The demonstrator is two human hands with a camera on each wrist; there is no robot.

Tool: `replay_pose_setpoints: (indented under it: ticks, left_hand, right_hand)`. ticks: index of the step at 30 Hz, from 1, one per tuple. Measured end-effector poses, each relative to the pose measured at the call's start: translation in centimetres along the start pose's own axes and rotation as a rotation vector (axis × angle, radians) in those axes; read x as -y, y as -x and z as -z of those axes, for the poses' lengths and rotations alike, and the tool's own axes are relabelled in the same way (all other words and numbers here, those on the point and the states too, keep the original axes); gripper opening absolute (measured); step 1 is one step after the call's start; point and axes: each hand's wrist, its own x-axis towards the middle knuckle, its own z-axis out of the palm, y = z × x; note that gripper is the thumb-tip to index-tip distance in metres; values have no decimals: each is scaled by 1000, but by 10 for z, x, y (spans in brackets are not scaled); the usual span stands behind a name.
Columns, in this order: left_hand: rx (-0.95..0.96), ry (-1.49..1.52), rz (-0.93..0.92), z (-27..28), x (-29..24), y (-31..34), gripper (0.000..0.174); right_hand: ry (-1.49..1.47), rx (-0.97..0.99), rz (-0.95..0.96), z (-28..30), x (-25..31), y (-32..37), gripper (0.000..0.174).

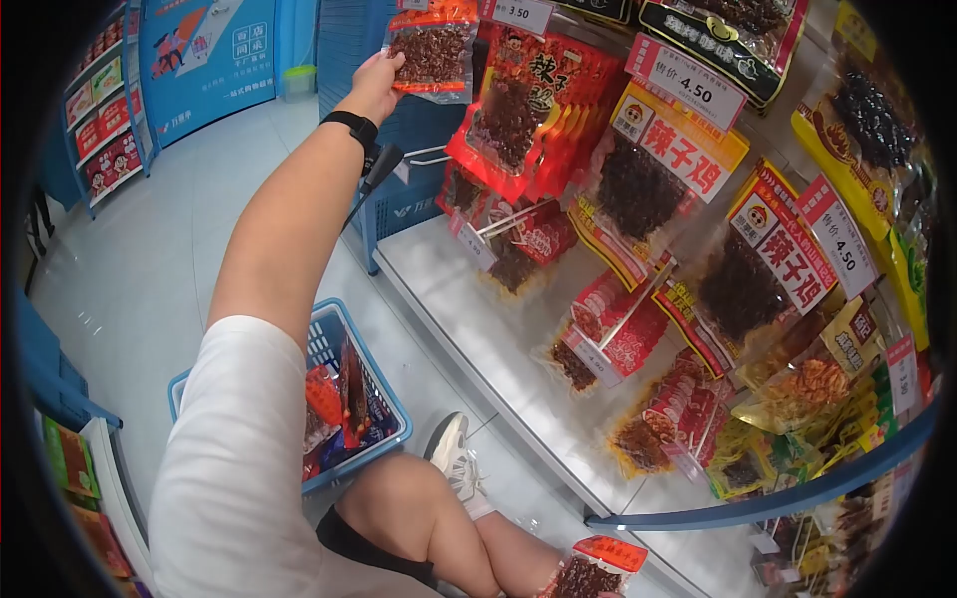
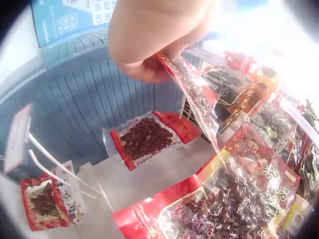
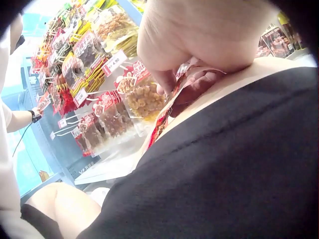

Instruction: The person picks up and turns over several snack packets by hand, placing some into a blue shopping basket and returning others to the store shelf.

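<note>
At the top of the head view my left hand (image 1: 376, 88) pinches the edge of a clear and red snack packet (image 1: 433, 58) beside the hanging packets. The left wrist view shows that packet (image 2: 192, 89) nearly edge-on, with the fingers of my left hand (image 2: 154, 42) curled at its top. Low in the head view lies another red-topped packet (image 1: 596, 570). In the right wrist view my right hand (image 3: 199, 45) grips a packet (image 3: 160, 124) beside the black shorts; much of that packet is hidden behind the fingers and cloth.
A blue basket (image 1: 399, 435) with several packets stands on the floor by the bent knee. Rows of hooked packets (image 1: 638, 184) fill the rack on the right, above a white shelf base (image 1: 439, 289). A blue curved bar (image 1: 758, 515) crosses at the lower right.
</note>
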Motion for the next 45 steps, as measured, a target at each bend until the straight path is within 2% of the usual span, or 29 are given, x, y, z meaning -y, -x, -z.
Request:
replay_pose_setpoints:
  ticks: [4,11,14,16,17,19,20,25,27,29,30,31,32,33,35,37,38,39,40,41,42,43,45]
  left_hand:
    - [23,25,10,1,-3,-2,31]
    - [-20,14,48,-4,-2,8,27]
    - [23,-50,37,-3,1,5,27]
    - [-21,-111,145,0,6,-3,21]
    - [-22,-106,141,-2,7,1,21]
    - [-155,-234,256,-5,11,18,29]
    - [-139,-279,269,1,14,22,37]
    - [-243,-213,300,14,29,40,42]
    - [-436,-272,306,21,33,48,41]
    - [-348,-205,243,34,44,59,25]
    - [-224,-251,223,30,39,83,19]
    - [-206,-177,179,18,37,115,14]
    - [-60,-193,242,25,42,134,12]
    - [-5,-267,247,8,34,179,9]
    - [246,-384,346,2,38,248,5]
    - [598,-354,496,3,48,323,16]
    - [703,-314,687,0,52,362,23]
    - [826,-345,766,7,73,405,37]
    - [949,-265,723,14,90,450,50]
    - [1013,-315,853,12,92,486,59]
    - [1061,-351,975,-5,65,503,63]
    - [1082,-268,813,12,99,534,54]
    - [750,-12,1025,-1,82,545,34]
  right_hand:
    - [-25,-21,-12,-4,24,-3,20]
    - [-55,-20,-11,-3,12,-2,22]
    - [-64,-14,-30,-3,11,-1,23]
    - [-65,-4,12,-2,0,-2,23]
    - [-64,-5,18,-2,0,-3,23]
    - [-108,4,-41,-4,2,-3,23]
    - [-105,4,-37,-3,1,-2,23]
    - [-65,6,-33,-2,2,-2,24]
    - [-69,9,-49,-1,-4,-4,24]
    - [-88,8,-61,0,-2,-7,25]
    - [-65,15,-49,0,5,-8,24]
    - [-42,23,-40,-1,12,-8,24]
    - [-48,21,-40,-3,18,-8,24]
    - [-125,15,-106,-4,23,-10,23]
    - [-199,13,-170,-11,42,-15,22]
    - [-224,53,-142,-29,80,-20,21]
    - [-241,63,-110,-43,100,-28,21]
    - [-256,73,-71,-54,119,-38,21]
    - [-316,100,-14,-67,135,-44,22]
    - [-375,129,44,-82,150,-50,24]
    - [-364,153,75,-95,160,-54,26]
    - [-350,178,107,-105,172,-59,28]
    - [-379,202,186,-118,205,-57,31]
